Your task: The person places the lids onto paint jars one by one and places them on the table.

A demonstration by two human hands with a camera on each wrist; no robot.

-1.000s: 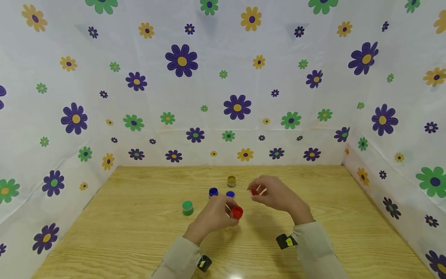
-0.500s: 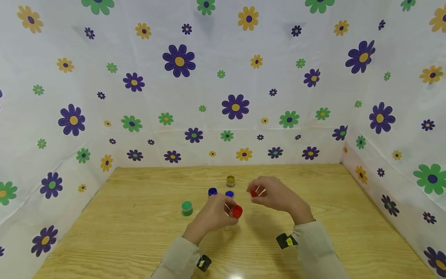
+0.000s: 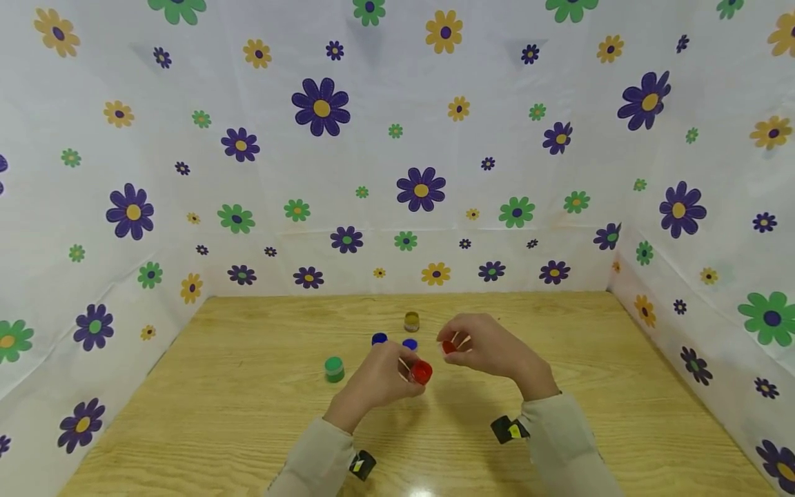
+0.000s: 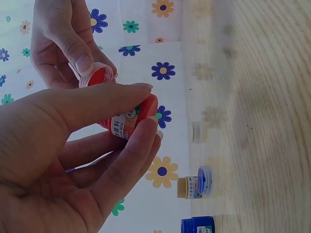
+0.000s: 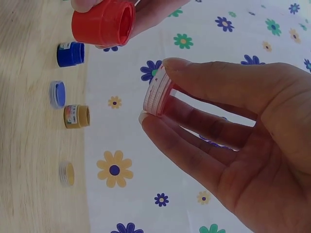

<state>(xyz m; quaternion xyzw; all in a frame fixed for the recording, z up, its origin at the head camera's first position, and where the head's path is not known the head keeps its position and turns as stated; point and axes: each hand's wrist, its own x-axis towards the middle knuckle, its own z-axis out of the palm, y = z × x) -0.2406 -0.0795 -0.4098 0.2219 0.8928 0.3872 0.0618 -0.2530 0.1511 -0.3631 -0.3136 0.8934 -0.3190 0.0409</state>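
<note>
My left hand (image 3: pixel 380 378) grips a small red paint jar (image 3: pixel 421 373) between thumb and fingers, its uncapped mouth turned up in the head view. A label (image 4: pixel 120 127) shows on the jar's side in the left wrist view. To the right, my right hand (image 3: pixel 491 347) pinches the jar's round lid (image 5: pixel 158 92) by its ridged edge; the inside of the lid is red. Jar and lid are apart, both held above the wooden table (image 3: pixel 248 421). Part of the jar is hidden behind my left fingers.
Behind my left hand stand an uncapped blue jar (image 3: pixel 379 338), a blue lid (image 3: pixel 410 344) and a yellow-ochre jar (image 3: pixel 412 322). A yellow lid (image 5: pixel 67 174) shows in the right wrist view. Left of the hand is a capped green jar (image 3: pixel 334 369). Flower-printed cloth (image 3: pixel 373 159) encloses the table.
My right hand has shifted slightly left with the lid, and the lid's tilt has changed. The red jar has risen slightly in the view, so the two are a little closer.
</note>
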